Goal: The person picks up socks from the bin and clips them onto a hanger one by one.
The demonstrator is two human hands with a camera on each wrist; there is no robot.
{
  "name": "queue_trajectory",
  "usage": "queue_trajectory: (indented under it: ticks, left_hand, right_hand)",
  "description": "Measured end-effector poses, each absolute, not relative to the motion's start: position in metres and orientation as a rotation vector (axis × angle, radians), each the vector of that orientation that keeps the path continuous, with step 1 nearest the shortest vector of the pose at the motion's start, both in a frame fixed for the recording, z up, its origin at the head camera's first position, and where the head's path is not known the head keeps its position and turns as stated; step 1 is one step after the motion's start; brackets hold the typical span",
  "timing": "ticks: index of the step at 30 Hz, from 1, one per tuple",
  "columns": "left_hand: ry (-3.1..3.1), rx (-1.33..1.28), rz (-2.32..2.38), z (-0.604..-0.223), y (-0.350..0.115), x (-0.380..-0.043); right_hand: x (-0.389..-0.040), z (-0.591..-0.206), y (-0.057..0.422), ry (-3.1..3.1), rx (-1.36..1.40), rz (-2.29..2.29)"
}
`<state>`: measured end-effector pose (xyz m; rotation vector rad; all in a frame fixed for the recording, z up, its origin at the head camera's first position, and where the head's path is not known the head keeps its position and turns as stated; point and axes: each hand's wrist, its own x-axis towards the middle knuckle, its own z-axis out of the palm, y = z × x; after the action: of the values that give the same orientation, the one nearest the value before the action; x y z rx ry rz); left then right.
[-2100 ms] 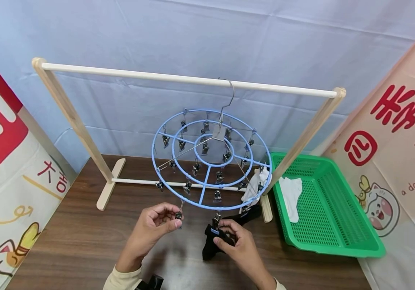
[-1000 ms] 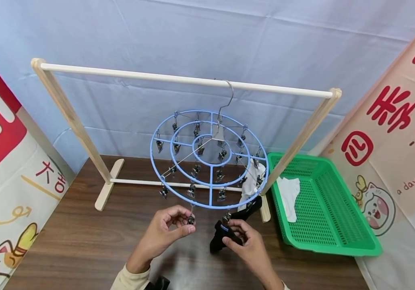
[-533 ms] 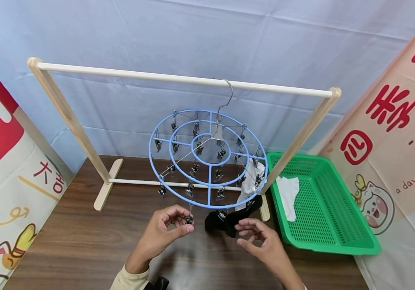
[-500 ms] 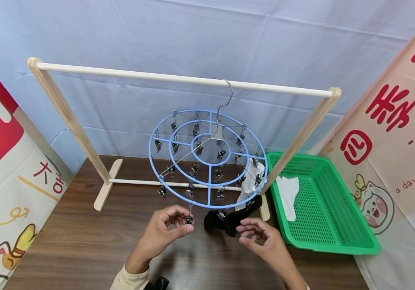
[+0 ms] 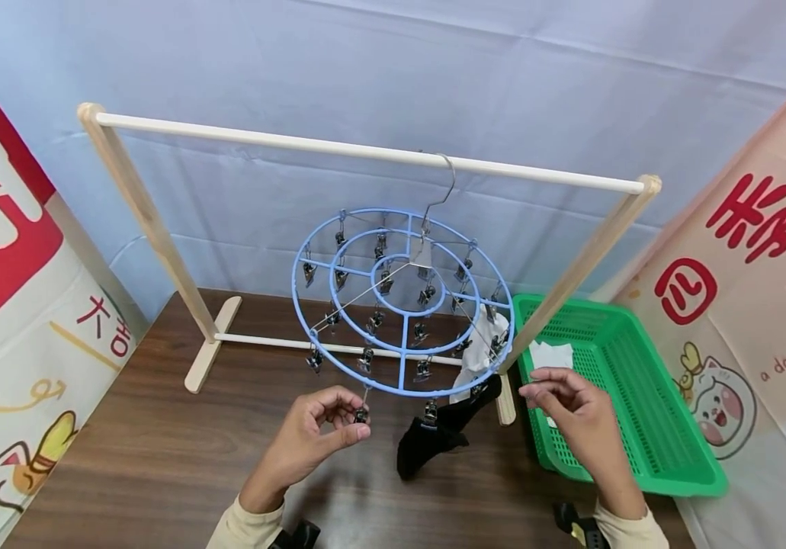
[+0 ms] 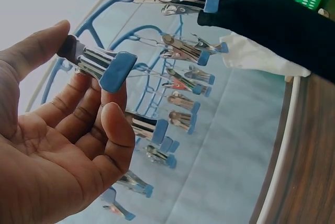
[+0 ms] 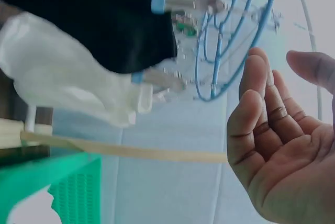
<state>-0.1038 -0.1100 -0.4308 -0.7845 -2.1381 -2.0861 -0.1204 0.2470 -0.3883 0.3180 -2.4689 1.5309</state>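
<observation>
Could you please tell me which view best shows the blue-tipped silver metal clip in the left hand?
The left wrist view: the blue-tipped silver metal clip appears large, held by the left hand. The head view shows it small and dark; I cannot identify it in the right wrist view.

The hanger (image 5: 405,313) is light blue, the nearest sock (image 5: 421,445) black, the table (image 5: 180,457) wood-grained brown.

The rack (image 5: 150,221) stands on the surface (image 5: 139,457) before the curtain (image 5: 296,61), the hanger (image 5: 421,252) hanging from its bar (image 5: 262,139) with clothes (image 5: 427,442) clipped at the hanger's front right and the left hand (image 5: 308,435) at its front, the basket (image 5: 629,385) to the right, a cloth (image 5: 552,356) inside.
</observation>
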Motion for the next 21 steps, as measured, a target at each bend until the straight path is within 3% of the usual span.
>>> queue_trajectory:
  ticks: [21]
  left_hand:
    - [-2.178,-0.755,-2.131,-0.432,-0.108,-0.104]
  right_hand:
    - [-0.192,-0.401,0.297,-2.573,0.018,1.278]
